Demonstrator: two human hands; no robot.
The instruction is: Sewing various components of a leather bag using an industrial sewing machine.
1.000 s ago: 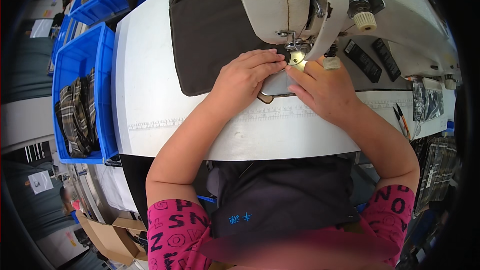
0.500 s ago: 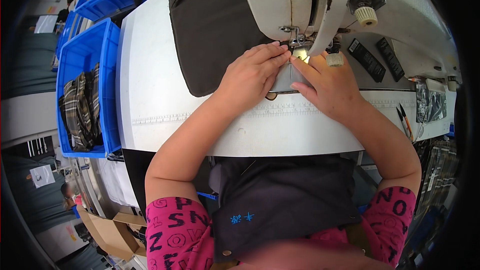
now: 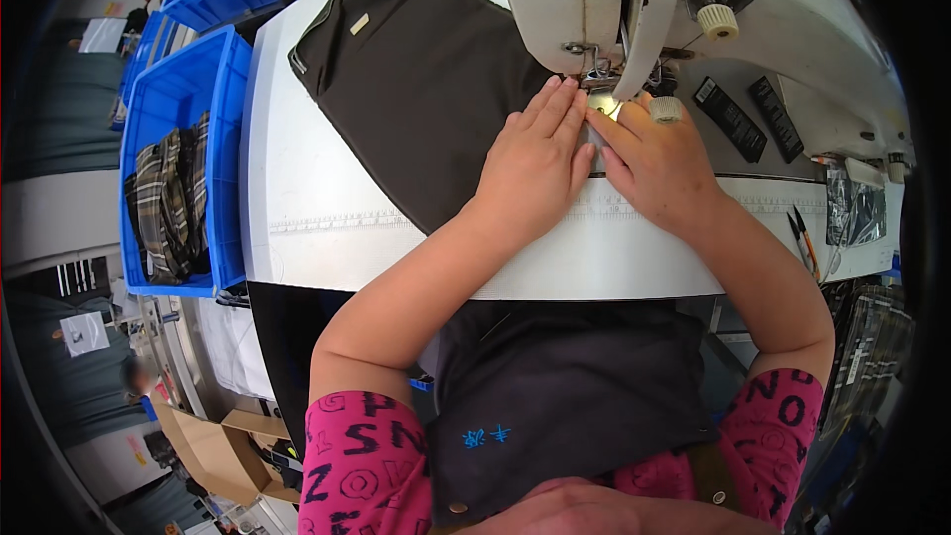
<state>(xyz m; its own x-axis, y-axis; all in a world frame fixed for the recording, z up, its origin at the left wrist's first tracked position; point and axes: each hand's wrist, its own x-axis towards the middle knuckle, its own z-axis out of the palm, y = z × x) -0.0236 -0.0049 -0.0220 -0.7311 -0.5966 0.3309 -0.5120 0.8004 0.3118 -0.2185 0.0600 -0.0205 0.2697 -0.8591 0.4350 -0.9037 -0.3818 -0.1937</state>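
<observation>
Watching through the head camera, I see that the large dark brown cloth piece with a small pale tab and a zip near its far end (image 3: 426, 79) has just swung round on the white table (image 3: 332, 173). Its far end now points toward the table's far left corner, and its long left side slants down toward the near edge, passing under the left forearm. For the sewing in hand, I judge this means the piece is being angled so that another stretch of its margin lies at the needle.

The left hand (image 3: 535, 163) has turned with it: it lies palm down over the cloth's right margin, fingers straight and close together, thumb held away. The right hand (image 3: 662, 163) is just beside it, fingers bent and index fingertip near the lit metal plate (image 3: 602, 102) below the white sewing machine head (image 3: 565, 5); I cannot tell whether it pinches any fabric. The hands almost touch at their fingertips.

Toward the table's right edge I see two black rectangular strips (image 3: 730, 119) and a clear plastic packet (image 3: 857, 208). Beyond the left edge, a blue plastic bin (image 3: 231, 129) holds plaid fabric (image 3: 168, 203).
</observation>
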